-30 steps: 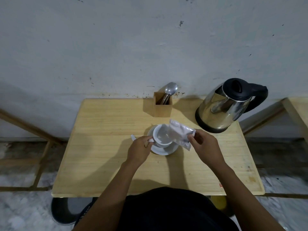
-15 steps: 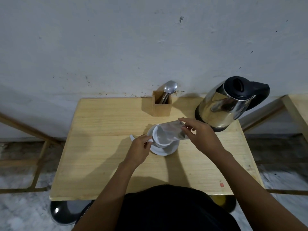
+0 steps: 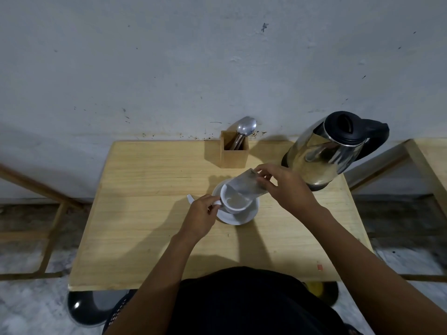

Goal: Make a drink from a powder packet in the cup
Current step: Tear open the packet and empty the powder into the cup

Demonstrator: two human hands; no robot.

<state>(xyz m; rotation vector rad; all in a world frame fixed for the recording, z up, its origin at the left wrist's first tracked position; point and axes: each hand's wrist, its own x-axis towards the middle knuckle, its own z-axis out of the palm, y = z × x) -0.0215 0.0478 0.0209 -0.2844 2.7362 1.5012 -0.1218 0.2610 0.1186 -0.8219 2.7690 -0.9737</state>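
A white cup stands on a white saucer near the middle of the wooden table. My left hand grips the cup's handle on its left side. My right hand pinches the upper end of a pale powder packet, which is tipped over with its lower end above the cup's mouth. A light patch shows inside the cup. A small torn white scrap lies just left of my left hand.
A steel electric kettle with a black lid and handle stands at the table's back right, close behind my right hand. A wooden holder with a spoon sits at the back against the wall. Another table edge is at the far right.
My right hand lifted and turned the packet from beside the cup to a tipped position over its mouth. My left hand stayed on the handle.
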